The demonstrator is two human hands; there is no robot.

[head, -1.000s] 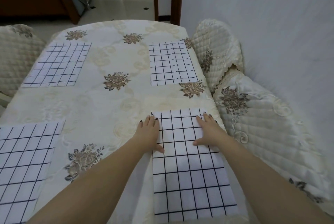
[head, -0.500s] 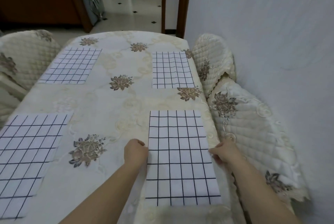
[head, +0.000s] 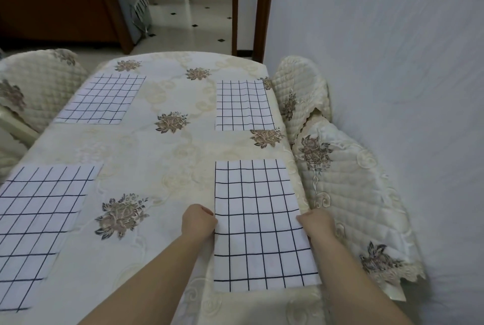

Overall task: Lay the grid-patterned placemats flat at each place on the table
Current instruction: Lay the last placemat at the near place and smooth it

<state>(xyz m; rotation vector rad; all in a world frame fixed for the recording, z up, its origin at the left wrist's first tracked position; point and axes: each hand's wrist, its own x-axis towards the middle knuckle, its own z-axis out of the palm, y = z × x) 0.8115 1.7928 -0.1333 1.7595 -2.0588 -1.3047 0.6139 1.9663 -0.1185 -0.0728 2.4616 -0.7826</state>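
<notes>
The near-right placemat is pinched at its side edges by the left hand and right hand. Three other placemats are laid flat on the tablecloth: lower left, upper left, upper right.

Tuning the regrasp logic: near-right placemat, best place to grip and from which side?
Grip the near-right placemat at its two long side edges, about halfway along, coming in from left and right. It is a thin cloth lying flat, so only its edges can be pinched. The left hand and right hand sit there now, fingers curled at each edge.
</notes>
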